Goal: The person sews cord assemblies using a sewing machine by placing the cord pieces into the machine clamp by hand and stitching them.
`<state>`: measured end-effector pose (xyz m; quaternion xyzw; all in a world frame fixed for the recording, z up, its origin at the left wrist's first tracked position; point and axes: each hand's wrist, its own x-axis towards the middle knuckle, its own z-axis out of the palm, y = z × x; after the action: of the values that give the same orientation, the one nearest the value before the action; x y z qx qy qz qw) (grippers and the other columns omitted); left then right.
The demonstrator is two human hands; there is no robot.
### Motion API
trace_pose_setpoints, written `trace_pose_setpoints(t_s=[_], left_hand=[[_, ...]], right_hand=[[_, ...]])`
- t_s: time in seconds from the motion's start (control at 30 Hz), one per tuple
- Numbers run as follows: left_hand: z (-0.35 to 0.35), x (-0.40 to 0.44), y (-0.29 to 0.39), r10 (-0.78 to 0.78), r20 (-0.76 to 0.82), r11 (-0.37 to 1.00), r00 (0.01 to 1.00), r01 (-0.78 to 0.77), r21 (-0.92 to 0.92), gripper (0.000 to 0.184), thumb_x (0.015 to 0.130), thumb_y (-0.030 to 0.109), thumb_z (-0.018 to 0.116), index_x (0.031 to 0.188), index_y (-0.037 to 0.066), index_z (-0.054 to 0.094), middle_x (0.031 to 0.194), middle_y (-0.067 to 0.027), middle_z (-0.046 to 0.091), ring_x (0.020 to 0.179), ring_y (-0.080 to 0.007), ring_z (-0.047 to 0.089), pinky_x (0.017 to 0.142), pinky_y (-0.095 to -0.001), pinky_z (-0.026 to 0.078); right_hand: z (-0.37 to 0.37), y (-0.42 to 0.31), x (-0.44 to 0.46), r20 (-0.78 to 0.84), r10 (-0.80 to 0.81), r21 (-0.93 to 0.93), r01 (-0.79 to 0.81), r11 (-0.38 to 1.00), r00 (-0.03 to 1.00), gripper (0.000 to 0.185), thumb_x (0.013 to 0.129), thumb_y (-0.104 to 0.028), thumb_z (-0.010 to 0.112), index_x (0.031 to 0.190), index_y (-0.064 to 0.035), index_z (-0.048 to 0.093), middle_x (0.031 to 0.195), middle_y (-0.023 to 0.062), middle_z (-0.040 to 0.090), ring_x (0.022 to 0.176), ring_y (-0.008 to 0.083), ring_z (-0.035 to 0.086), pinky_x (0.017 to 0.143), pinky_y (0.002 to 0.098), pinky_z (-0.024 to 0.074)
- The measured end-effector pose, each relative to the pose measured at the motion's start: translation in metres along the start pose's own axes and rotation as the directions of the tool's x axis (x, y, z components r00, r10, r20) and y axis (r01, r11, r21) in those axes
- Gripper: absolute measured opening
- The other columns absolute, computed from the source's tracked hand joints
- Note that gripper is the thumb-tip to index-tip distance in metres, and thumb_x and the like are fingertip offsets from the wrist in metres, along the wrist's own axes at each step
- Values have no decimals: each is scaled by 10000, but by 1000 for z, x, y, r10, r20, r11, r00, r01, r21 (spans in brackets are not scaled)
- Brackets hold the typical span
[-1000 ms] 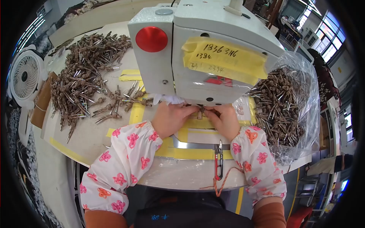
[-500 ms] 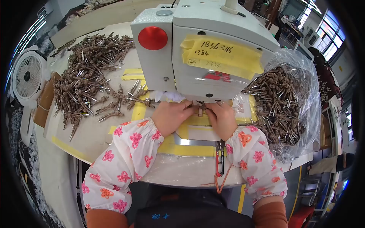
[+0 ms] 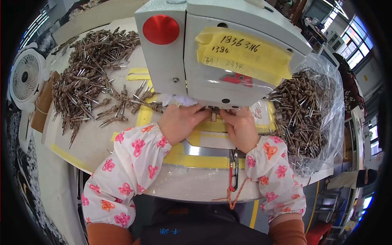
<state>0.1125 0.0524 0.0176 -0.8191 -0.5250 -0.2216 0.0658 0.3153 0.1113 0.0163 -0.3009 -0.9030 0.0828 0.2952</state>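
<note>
left hand [image 3: 178, 123], right hand [image 3: 241, 130] by machine [image 3: 204, 83], top cut off | fingers [image 3: 229, 117] partly hidden: spread, hold impossible to tell

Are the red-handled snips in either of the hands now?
No, the snips lie on the table, apart from the left hand and right hand.

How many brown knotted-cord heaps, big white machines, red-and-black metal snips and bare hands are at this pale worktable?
Left heap and right heap: 2
White machine: 1
Snips: 1
Left hand and right hand: 2
Total: 6
</note>
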Motion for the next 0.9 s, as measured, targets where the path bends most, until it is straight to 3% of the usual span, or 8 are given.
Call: trace_pose_setpoints(t_s=[0.3, 0.37, 0.43, 0.47, 0.57, 0.73, 0.87, 0.9], left_hand=[[1, 1, -2, 38, -46, 999, 998, -37, 15, 362, 685, 35, 553, 1018, 149, 638, 1034, 13, 607, 963, -199, 587, 755, -328, 477], [-2, 0, 3, -80, 65, 997, 995, 81, -14, 378, 685, 35, 546, 1034, 148, 637, 1042, 2, 614, 951, -213, 593, 765, -331, 480], [2, 1, -4, 82, -116, 997, 990, -82, 1, 340, 719, 74, 527, 1032, 161, 629, 1089, 12, 588, 906, -212, 607, 699, -353, 501], [-3, 0, 0, -18, 20, 996, 1000, 19, -90, 358, 695, 65, 532, 1026, 156, 638, 1084, -5, 597, 934, -238, 601, 756, -356, 497], [1, 2, 0, 7, -33, 993, 999, -11, -117, 352, 666, 31, 550, 985, 132, 660, 1017, -47, 625, 940, -253, 598, 739, -373, 492], [-7, 6, 8, 38, -39, 995, 998, -42, -96, 327, 704, -12, 534, 998, 71, 648, 935, -117, 631, 742, -302, 629, 619, -374, 503], [-8, 9, 14, 1, -33, 990, 999, -6, -142, 249, 755, -27, 524, 952, 55, 652, 946, -112, 611, 778, -325, 617, 654, -380, 496], [-9, 8, 13, -7, -19, 992, 1000, 4, -124, 249, 755, -27, 524, 952, 55, 652, 946, -112, 611, 778, -325, 617, 654, -380, 496]], right_hand=[[0, -1, 0, -14, -29, -77, 28, 997, 999, 295, 675, 2, 557, 949, -47, 652, 960, 64, 573, 907, 263, 517, 712, 381, 387], [3, 2, 0, -5, -53, -62, 53, 997, 999, 300, 659, -18, 564, 945, -50, 649, 964, 66, 568, 913, 273, 513, 716, 389, 390], [10, 2, -3, -27, -5, -52, 4, 999, 1000, 298, 669, -61, 560, 953, -64, 650, 970, 65, 572, 912, 268, 515, 763, 400, 403], [12, 0, -3, -58, -28, -106, 21, 994, 998, 295, 692, -61, 539, 968, -69, 643, 986, 68, 577, 929, 263, 519, 795, 405, 407], [24, 0, -6, -72, 13, -151, -23, 988, 997, 265, 739, -103, 519, 974, -54, 630, 1011, 72, 584, 991, 250, 519, 824, 382, 405], [35, -1, -2, -116, 46, -192, -68, 979, 992, 258, 724, -110, 551, 958, -43, 637, 998, 52, 568, 988, 225, 505, 824, 344, 391], [28, -3, -2, -5, 80, -209, -79, 975, 997, 279, 720, -116, 557, 982, -57, 637, 1010, 37, 558, 979, 211, 500, 827, 336, 383], [32, -2, -3, -91, 40, -266, -63, 962, 995, 275, 721, -116, 554, 979, -64, 635, 1007, 34, 559, 976, 206, 501, 817, 346, 389]])
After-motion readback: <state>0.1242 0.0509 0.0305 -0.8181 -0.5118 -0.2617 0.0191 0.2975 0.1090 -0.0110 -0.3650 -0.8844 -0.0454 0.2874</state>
